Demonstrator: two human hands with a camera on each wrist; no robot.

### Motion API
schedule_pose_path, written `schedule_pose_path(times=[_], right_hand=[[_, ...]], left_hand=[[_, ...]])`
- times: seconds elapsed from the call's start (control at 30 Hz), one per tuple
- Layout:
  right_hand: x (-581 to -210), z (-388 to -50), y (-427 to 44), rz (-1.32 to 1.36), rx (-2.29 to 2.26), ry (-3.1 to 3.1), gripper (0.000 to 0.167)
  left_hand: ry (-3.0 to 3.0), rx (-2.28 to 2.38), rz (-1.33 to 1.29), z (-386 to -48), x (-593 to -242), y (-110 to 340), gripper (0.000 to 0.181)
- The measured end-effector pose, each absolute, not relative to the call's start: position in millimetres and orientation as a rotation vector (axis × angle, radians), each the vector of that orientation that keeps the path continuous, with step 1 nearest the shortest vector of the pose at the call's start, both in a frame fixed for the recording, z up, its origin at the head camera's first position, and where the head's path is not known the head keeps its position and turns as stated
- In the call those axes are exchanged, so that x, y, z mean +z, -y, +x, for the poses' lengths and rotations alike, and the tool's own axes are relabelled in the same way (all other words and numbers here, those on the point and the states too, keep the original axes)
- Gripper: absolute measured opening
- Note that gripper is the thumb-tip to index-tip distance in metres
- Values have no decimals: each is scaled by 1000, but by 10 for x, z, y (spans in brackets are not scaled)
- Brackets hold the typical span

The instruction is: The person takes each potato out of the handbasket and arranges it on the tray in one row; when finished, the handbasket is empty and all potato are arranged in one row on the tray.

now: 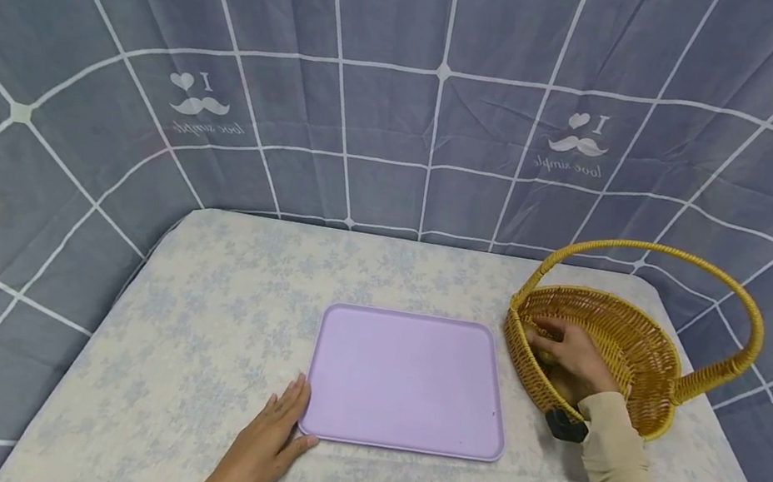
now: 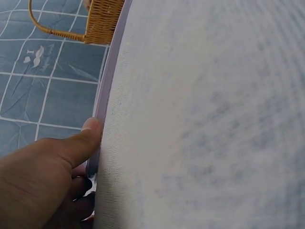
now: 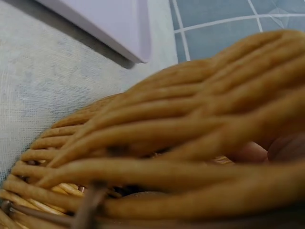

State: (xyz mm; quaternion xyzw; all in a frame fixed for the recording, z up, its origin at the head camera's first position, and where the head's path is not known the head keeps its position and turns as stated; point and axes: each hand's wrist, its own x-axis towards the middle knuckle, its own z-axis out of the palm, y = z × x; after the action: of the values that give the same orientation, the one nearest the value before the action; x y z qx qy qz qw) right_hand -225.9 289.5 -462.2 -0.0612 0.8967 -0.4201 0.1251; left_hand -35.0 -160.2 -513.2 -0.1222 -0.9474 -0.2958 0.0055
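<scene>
A flat lilac tray (image 1: 409, 384) lies on the table. At its near left corner rests my left hand (image 1: 258, 448), fingers stretched along the left edge and thumb at the front edge. The left wrist view shows the thumb (image 2: 88, 133) against the tray's rim (image 2: 107, 78). My right hand (image 1: 573, 355) reaches down into a yellow-brown wicker basket (image 1: 653, 376) right of the tray. A small greenish thing (image 1: 545, 357) shows under that hand, its kind mostly hidden. Woven strands (image 3: 157, 129) block most of the right wrist view, so the fingertips' hold is unclear.
The basket's tall arched handle (image 1: 658, 249) rises over its far and right sides. A pale flowered cloth (image 1: 215, 315) covers the table. Behind it hangs a grey-blue checked curtain (image 1: 391, 115). A small black object (image 1: 565, 425) sits at the right wrist, beside the basket's near rim.
</scene>
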Motion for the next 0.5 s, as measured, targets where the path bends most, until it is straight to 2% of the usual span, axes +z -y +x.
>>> schedule_pose_path(times=[0.4,0.5], right_hand=[[-4666,-2274,-2876,-340,-1268,-2570,51],[-4686,-2283,-2860,-504,-1112,-2683,48]], left_hand=[[2979,-951,-348,-357,-5129,1592,74],[2971,-951,-354,-357,-5134,1591,74]])
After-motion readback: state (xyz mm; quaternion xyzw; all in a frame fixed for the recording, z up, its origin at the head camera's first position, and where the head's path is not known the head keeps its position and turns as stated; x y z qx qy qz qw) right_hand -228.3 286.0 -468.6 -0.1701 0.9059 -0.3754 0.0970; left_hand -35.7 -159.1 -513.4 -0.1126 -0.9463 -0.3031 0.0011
